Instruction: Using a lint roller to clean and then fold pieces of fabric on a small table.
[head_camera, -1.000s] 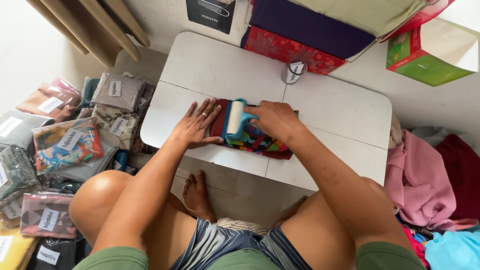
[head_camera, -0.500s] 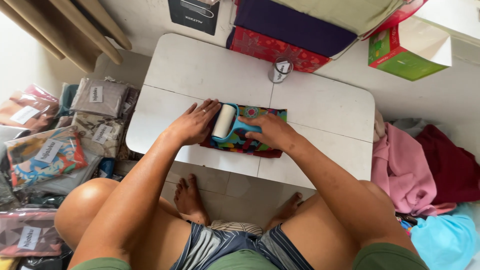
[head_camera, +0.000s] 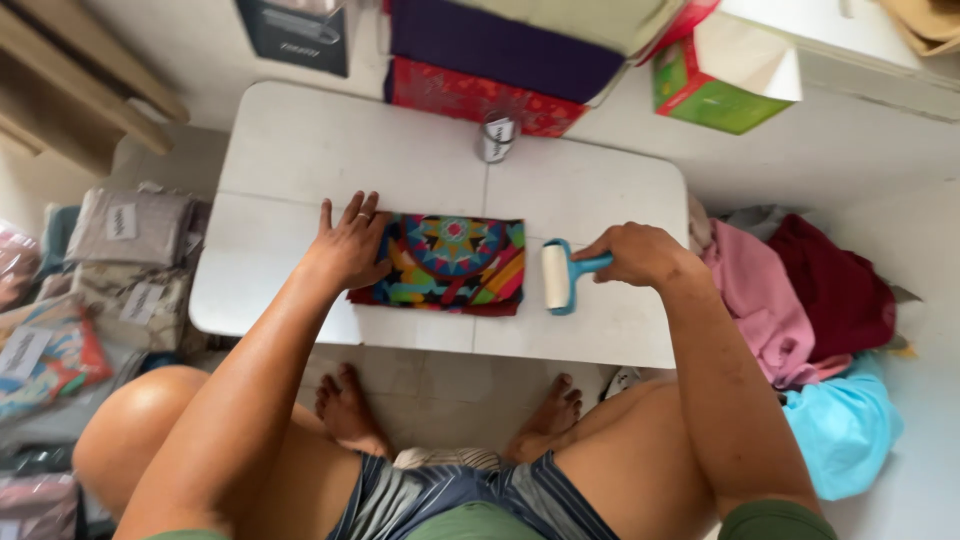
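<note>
far left: I see bagged cloth packs (head_camera: 130, 250) stacked on the floor beside the table, some in clear wrap with white tags.
table: low white folding table (head_camera: 300, 150), seam down the middle; I'm looking straight down on it.
left hand: my left hand (head_camera: 350, 245) lies flat, fingers spread, pressing the left edge of the folded cloth; it grips nothing.
cloth: folded cloth (head_camera: 455, 262) with a bright multicolour pattern, dark red edge showing below, lies flat near the table's front edge, roughly mid-table, straddling the seam.
roller: lint roller (head_camera: 556, 277), white roll on a blue frame, sits on the table just right of the cloth; whether it touches the cloth edge, can't tell.
right hand: my right hand (head_camera: 640, 255) is closed around the roller's blue handle.
back of table: small tin (head_camera: 497, 138) stands at the far edge, well apart from the cloth; behind it a red patterned box (head_camera: 450, 95) and a green carton (head_camera: 715, 95).
right floor: pile of clothes (head_camera: 800, 290), pink, dark red, light blue.
below: my bare feet (head_camera: 345, 405) under the table.
</note>
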